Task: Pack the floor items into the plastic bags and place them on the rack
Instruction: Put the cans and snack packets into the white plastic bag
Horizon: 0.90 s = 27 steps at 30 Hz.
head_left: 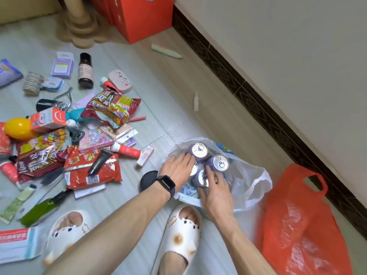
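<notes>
A clear white plastic bag (252, 179) lies open on the floor holding several purple cans (199, 149) standing upright. My left hand (177, 168), with a dark watch on the wrist, rests with straight fingers against the cans from the left. My right hand (215, 192) touches the cans from the near side, fingers spread. An orange plastic bag (297, 219) lies crumpled to the right. Loose items cover the floor at left: red snack packets (93, 169), a noodle packet (111, 108), tubes (126, 149), a brown bottle (85, 71), a yellow ball (17, 128).
A dark round lid (148, 180) lies just left of my left wrist. My feet in white slippers (183, 231) stand near the bag. Orange boxes (139, 18) and a table pedestal (81, 26) stand at the back. A wall with dark skirting (258, 104) runs along the right.
</notes>
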{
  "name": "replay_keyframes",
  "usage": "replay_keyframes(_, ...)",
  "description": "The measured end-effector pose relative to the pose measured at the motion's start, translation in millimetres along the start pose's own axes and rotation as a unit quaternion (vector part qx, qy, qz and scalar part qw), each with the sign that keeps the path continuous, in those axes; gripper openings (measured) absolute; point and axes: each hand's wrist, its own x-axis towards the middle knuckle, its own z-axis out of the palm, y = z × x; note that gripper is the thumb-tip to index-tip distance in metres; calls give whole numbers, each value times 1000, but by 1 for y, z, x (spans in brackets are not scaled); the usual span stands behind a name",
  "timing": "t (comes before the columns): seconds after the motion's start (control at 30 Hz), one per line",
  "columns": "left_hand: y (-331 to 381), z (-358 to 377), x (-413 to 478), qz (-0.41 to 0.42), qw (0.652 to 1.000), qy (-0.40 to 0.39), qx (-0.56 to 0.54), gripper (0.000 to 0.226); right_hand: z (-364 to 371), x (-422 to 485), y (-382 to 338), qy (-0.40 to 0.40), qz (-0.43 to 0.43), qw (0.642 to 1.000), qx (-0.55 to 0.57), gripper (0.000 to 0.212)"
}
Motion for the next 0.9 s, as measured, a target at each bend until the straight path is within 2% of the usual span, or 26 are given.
replay_keyframes(0.13,-10,-12,-13,70,990,-44,113,68,-2,-13,-2,-2,2,999,-47,65)
replay_keyframes(0.27,-38,-63,-22,224,954,-18,199,52,-34,-21,-8,-2,-60,997,-42,59)
replay_keyframes(0.33,-62,-95,-34,236,946,-17,221,48,-54,-25,-22,37,-117,992,-22,55)
replay_keyframes(0.47,-140,-148,-81,106,978,-3,179,42,-98,-21,-92,99,-228,969,16,45)
replay_keyframes(0.6,-217,-159,-143,-97,993,-5,73,52,-131,-12,-174,102,-348,931,32,42)
replay_keyframes(0.77,-297,-104,-220,-287,956,-50,-31,61,-125,1,-264,33,-452,890,-49,48)
replay_keyframes(0.9,-348,-45,-259,-430,894,-45,-117,69,-74,17,-317,-52,-483,863,-139,56)
